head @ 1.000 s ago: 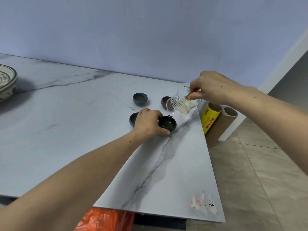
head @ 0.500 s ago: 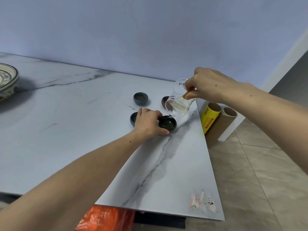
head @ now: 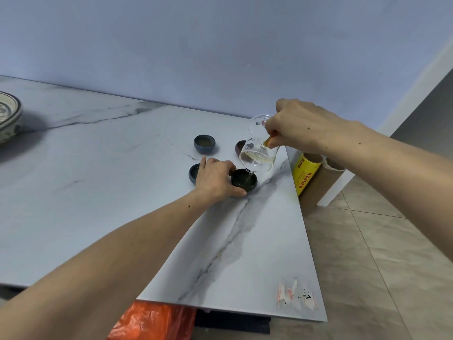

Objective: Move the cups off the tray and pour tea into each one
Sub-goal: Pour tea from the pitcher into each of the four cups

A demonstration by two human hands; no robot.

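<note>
while the right hand (head: 297,128) tips a glass pitcher (head: 259,150) over it, the dark green cup (head: 244,178) sits on the marble table (head: 98,168) with the left hand (head: 217,179) wrapped round its left side. left fingers are curled in a loose c, thumb (head: 236,192) along the near wall of the cup and touching it, index finger on the far side near the rim; cup mouth is uncovered, to the right of the palm. right fingers are closed tight on the pitcher's amber handle (head: 267,143), pinched between thumb and fingers, knuckles up. pitcher is tilted left and down, spout right over the green cup's rim, a thin stream going into it; a little pale liquid left in the glass, strainer mesh visible inside.

three more cups on the table: a blue cup (head: 204,143) farther back with brownish tea in it, well apart from both hands; another blue cup (head: 194,173) just behind the left hand, mostly hidden by it, fill can't be told; a reddish brown cup (head: 240,146) behind the pitcher, half hidden by the glass.

patterned bowl (head: 8,116) at far left edge of table. yellow roll (head: 305,173) and cardboard tube (head: 326,179) stand on the floor beside the table's right edge. orange plastic bag (head: 152,322) under the near edge.
</note>
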